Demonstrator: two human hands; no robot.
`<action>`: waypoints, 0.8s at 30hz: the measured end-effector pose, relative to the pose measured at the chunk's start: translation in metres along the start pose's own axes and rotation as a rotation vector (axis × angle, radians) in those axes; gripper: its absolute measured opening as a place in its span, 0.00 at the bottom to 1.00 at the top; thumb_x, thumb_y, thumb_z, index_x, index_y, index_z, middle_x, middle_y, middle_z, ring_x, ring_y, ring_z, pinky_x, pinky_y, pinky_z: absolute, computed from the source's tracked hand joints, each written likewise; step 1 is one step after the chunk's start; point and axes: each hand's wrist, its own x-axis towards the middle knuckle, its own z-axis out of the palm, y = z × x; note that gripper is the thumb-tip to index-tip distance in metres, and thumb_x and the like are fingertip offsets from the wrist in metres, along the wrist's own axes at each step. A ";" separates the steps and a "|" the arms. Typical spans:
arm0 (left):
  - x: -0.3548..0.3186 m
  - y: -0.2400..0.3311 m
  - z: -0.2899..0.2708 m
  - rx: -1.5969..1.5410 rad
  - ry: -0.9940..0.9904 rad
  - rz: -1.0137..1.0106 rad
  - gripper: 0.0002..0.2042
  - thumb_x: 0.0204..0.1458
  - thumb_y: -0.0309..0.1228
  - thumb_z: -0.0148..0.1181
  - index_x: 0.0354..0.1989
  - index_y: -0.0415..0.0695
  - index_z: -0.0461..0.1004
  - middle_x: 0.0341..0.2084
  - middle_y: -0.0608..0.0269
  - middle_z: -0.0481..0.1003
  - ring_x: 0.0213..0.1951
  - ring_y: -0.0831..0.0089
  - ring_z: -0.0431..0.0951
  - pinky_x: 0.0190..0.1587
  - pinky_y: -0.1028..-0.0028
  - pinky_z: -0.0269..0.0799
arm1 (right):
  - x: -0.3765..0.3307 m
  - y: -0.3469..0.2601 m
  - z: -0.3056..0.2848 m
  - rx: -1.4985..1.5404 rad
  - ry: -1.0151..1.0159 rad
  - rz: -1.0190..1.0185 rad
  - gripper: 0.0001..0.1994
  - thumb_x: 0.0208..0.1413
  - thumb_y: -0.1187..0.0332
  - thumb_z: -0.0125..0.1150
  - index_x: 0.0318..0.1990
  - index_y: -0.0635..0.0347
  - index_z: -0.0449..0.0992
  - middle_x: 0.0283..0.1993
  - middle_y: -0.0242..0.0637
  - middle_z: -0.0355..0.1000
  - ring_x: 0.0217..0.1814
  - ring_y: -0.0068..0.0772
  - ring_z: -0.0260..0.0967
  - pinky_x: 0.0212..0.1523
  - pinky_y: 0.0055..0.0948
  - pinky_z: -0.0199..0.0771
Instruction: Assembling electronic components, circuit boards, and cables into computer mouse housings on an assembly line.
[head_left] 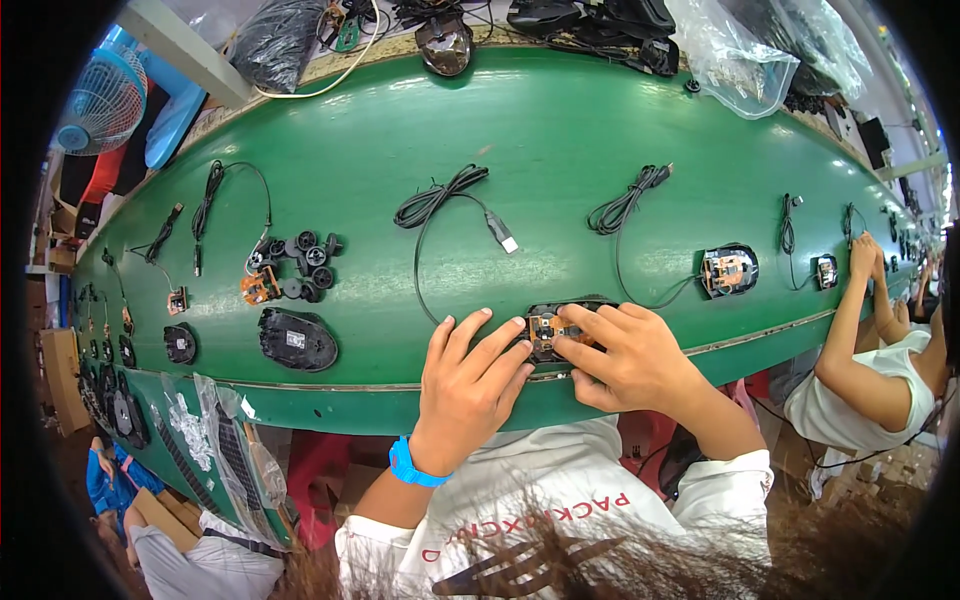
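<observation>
In front of me, at the near edge of the green belt, lies an open black computer mouse base with an orange circuit board [546,330] in it. My left hand [470,375] holds the left end of this base with its thumb and nearest fingers, while its outer fingers fan out over the belt. From the right, my right hand [625,355] has its fingertips on the board and the base's edge, hiding that end. A black USB cable [418,255] runs from beside my left fingers to a coil farther up the belt.
To the left are a mouse shell [298,339], a loose circuit board [260,286] and several black wheels [315,257]. A mouse base with board [729,271] and its coiled cable [620,214] lie right. Another person's hands [868,255] work farther right. A fan [100,100] stands far left.
</observation>
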 end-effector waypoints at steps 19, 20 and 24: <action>0.010 -0.001 -0.014 -0.020 -0.137 0.094 0.19 0.48 0.27 0.70 0.51 0.45 0.80 0.59 0.61 0.76 0.62 0.50 0.71 0.64 0.45 0.65 | -0.013 -0.010 0.006 0.062 0.101 0.122 0.26 0.39 0.66 0.68 0.53 0.47 0.81 0.59 0.43 0.72 0.39 0.39 0.72 0.38 0.36 0.74; 0.010 -0.002 -0.017 -0.013 -0.152 0.106 0.19 0.48 0.27 0.70 0.51 0.45 0.80 0.59 0.61 0.76 0.62 0.50 0.71 0.64 0.45 0.65 | -0.013 -0.011 0.007 0.064 0.101 0.123 0.26 0.39 0.66 0.68 0.53 0.46 0.81 0.60 0.43 0.71 0.39 0.39 0.72 0.38 0.37 0.74; 0.013 -0.003 -0.019 -0.015 -0.173 0.120 0.19 0.47 0.27 0.70 0.50 0.44 0.80 0.59 0.60 0.77 0.61 0.50 0.72 0.63 0.45 0.65 | -0.016 -0.013 0.005 0.050 0.152 0.112 0.25 0.38 0.67 0.67 0.50 0.49 0.82 0.57 0.42 0.74 0.38 0.39 0.72 0.38 0.37 0.74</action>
